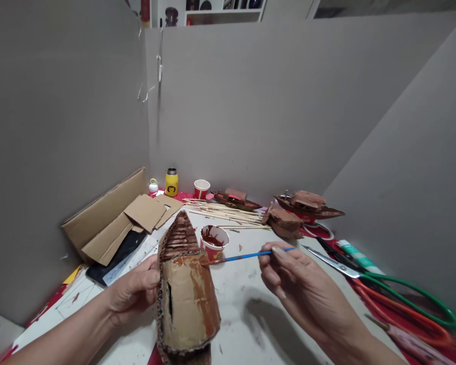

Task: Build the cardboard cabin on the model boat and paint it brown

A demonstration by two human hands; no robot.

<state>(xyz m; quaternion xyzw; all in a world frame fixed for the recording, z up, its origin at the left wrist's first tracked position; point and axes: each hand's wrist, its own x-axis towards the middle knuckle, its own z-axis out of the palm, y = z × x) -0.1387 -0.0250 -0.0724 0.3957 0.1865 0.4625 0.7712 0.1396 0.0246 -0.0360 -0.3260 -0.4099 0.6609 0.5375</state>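
A cardboard model boat [188, 299] is held by its left side in my left hand [137, 286], fingers closed with some hidden behind the hull. Its curved roof is bare cardboard on the left and brown paint on the right, and the ribbed bow points away from me. My right hand [289, 271] pinches a thin blue paintbrush [245, 256] between thumb and fingers. The brush tip touches the roof's upper right part. Just beyond the tip stands a paper cup [214, 243] with dark brown paint inside.
Thin wooden sticks [228, 212] lie behind the cup. Brown model boats [307, 203] stand along the back. Cardboard pieces [114, 218] and a dark phone [99, 274] are on the left. Green-handled scissors [403, 291] lie right. A yellow bottle [171, 182] stands near the back panel.
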